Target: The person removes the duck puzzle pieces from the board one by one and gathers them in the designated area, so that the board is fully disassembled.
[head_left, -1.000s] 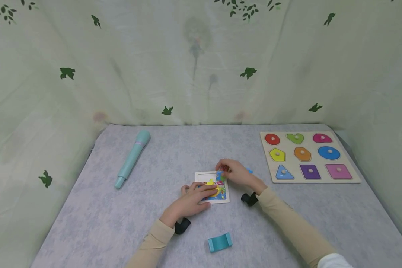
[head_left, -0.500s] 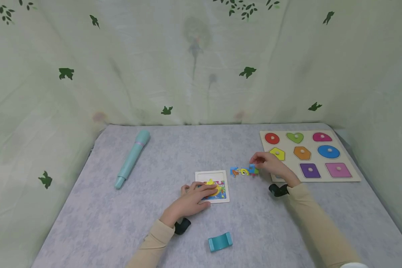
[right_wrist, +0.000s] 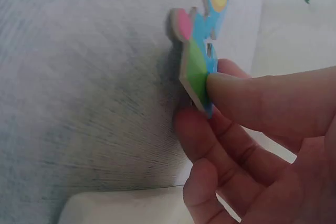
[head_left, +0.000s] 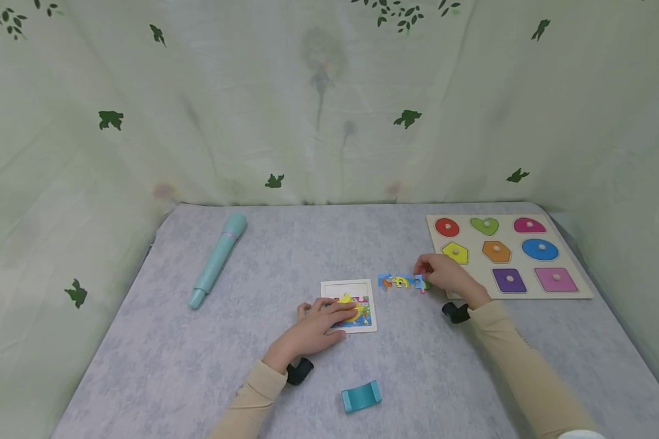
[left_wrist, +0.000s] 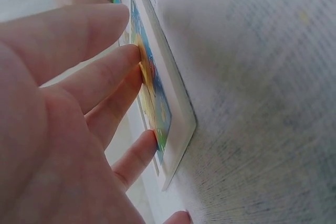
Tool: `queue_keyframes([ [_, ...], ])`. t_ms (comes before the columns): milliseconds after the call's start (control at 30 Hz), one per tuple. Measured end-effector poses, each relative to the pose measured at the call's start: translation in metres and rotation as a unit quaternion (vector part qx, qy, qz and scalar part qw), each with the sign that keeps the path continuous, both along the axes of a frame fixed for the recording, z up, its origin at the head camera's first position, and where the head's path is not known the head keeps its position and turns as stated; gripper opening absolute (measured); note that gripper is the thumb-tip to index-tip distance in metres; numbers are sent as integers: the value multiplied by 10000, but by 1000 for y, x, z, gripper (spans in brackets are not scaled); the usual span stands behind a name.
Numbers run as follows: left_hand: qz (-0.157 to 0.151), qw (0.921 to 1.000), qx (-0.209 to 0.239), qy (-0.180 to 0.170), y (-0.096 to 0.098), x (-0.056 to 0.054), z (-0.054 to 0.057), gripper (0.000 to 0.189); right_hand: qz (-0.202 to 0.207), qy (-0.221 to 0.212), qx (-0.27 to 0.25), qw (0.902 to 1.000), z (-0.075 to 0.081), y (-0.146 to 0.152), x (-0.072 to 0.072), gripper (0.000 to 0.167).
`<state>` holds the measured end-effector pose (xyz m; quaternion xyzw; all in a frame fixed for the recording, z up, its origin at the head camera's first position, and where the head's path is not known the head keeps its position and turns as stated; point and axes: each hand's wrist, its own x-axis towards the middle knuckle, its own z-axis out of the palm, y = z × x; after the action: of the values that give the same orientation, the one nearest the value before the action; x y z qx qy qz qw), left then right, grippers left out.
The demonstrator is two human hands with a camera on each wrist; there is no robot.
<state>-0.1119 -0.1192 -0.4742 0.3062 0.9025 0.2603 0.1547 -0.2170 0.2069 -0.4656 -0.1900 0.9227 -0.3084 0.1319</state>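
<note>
On grey cloth (head_left: 198, 372), the right grip (head_left: 445, 274) pinches a jigsaw piece (right_wrist: 196, 69); the left grip (head_left: 314, 327), spread, touches a puzzle (head_left: 365, 313).

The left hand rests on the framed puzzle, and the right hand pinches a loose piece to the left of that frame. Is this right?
Not quite: the loose piece is to the right of the framed puzzle, as the head view shows.
</note>
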Motion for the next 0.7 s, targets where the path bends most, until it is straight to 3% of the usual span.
queue_keyframes([
  [167,4,10000,54,10,0,1,1,45,88,474,736,9961,0,-4,2,8],
  [267,-2,10000,71,39,0,1,1,45,148,654,822,9944,-1,-5,1,9],
  [400,-32,10000,-6,53,0,1,1,45,218,568,164,9980,-1,-15,5,9],
  [533,-24,9999,-116,35,-1,1,1,44,592,421,-595,9956,-2,-42,15,9],
  [700,-20,9998,-167,96,-1,2,1,42,1124,368,-806,9897,-4,-73,30,13],
])
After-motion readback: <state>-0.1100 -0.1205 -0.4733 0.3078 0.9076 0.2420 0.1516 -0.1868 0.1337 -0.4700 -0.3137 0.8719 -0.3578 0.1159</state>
